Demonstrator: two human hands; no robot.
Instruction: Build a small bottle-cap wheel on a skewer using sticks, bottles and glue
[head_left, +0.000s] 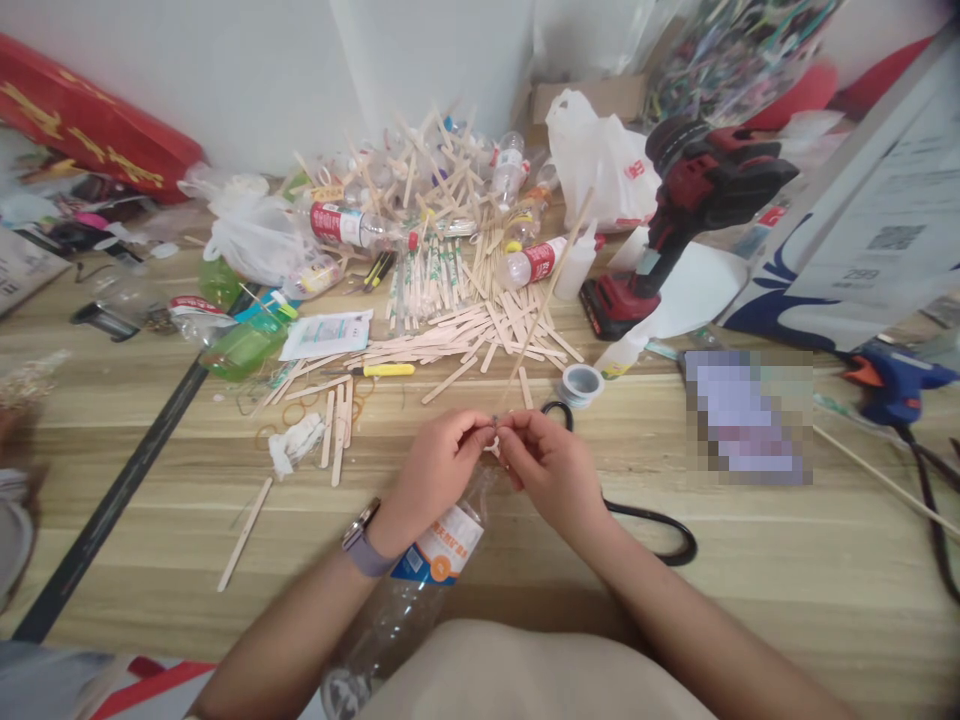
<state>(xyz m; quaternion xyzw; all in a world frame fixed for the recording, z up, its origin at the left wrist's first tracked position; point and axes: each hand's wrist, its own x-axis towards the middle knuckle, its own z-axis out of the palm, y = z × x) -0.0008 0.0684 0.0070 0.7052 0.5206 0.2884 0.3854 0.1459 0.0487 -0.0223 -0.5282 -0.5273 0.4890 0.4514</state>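
Observation:
My left hand point(446, 460) and my right hand point(544, 455) meet over the mouth of a large clear plastic bottle point(375, 630). Both are closed, thumb and fingers pinched together on something small and greyish, too small to name. A thin wooden stick point(546, 305) slants up and away from the fingertips; whether it is gripped or enters the bottle is hidden. The bottle, with a white, blue and orange label point(442, 548), lies tilted between my forearms towards my body. Beside my right hand are black-handled scissors point(679, 545), partly covered by the hand and wrist.
Flat wooden sticks point(465, 335) and plastic bottles point(341, 225) crowd the table's back. A red-black cordless drill point(671, 215) stands right of them, with a tape roll point(581, 383) nearer. A blurred-out phone point(746, 415) and blue glue gun point(896, 385) lie right; a black strip point(127, 490) crosses left.

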